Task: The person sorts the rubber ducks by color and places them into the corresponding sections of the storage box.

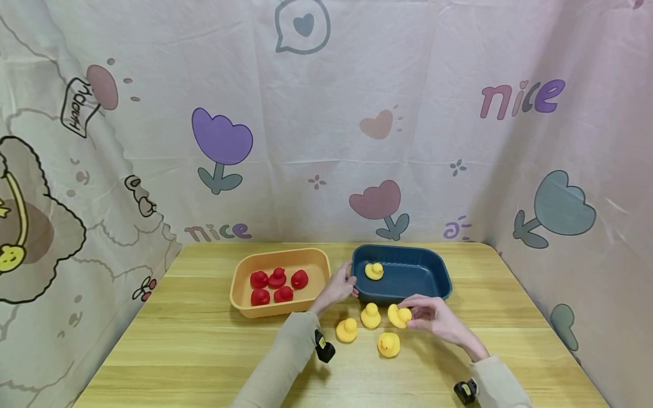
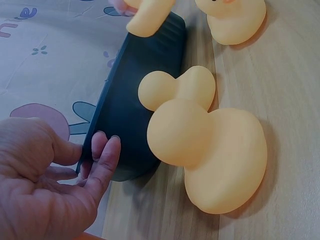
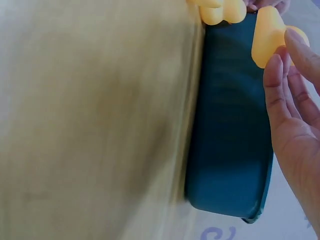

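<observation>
My right hand pinches a yellow rubber duck between thumb and fingertips, raised just in front of the dark blue bin. In the right wrist view the held duck is beside the bin's upper edge. At the bin's left end, my left hand grips the rim, thumb on one side and fingers on the other, as the left wrist view shows. One yellow duck sits inside the bin at its left. Three more stand on the table before it: a middle duck, a left duck and a nearest duck.
To the left stands an orange bin holding several red rubber ducks; my left forearm passes close to its right front corner. The wooden table ends at a printed cloth hung behind and at both sides.
</observation>
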A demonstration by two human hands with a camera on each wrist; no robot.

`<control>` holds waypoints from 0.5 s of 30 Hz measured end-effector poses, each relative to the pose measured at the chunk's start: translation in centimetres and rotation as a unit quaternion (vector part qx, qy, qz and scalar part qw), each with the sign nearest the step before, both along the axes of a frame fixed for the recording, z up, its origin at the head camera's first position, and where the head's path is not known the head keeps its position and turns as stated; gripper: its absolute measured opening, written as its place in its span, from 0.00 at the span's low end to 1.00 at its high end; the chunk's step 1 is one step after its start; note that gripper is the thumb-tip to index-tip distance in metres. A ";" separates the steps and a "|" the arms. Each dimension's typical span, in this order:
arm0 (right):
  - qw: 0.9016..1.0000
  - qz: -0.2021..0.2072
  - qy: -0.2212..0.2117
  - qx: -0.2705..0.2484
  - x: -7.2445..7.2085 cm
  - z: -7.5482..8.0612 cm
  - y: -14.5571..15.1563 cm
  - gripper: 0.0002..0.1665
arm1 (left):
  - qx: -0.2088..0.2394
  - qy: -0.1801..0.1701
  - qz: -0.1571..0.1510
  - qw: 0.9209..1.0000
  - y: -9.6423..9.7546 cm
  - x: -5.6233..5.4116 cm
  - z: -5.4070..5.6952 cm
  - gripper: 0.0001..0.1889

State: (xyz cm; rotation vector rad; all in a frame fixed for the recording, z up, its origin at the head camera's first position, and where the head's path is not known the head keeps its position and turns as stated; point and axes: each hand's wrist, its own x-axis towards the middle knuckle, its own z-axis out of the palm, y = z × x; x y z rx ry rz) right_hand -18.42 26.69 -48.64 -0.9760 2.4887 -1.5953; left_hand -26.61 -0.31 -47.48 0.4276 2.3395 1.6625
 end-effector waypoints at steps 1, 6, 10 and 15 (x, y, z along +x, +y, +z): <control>1.000 0.003 -0.002 0.000 -0.1 0.1 0.0 0.20 | 0.000 0.001 -0.001 1.000 0.0 0.0 0.0 0.31; 1.000 0.006 -0.013 -0.004 -0.6 0.9 -0.3 0.19 | 0.001 0.006 -0.004 1.000 0.0 -0.1 -0.1 0.31; 1.000 -0.003 -0.007 0.001 -1.1 1.9 -0.6 0.19 | -0.002 0.007 -0.002 1.000 0.0 0.0 -0.1 0.31; 1.000 -0.018 -0.005 0.019 -1.9 3.0 -0.9 0.20 | -0.003 0.003 -0.001 1.000 0.0 0.1 0.1 0.31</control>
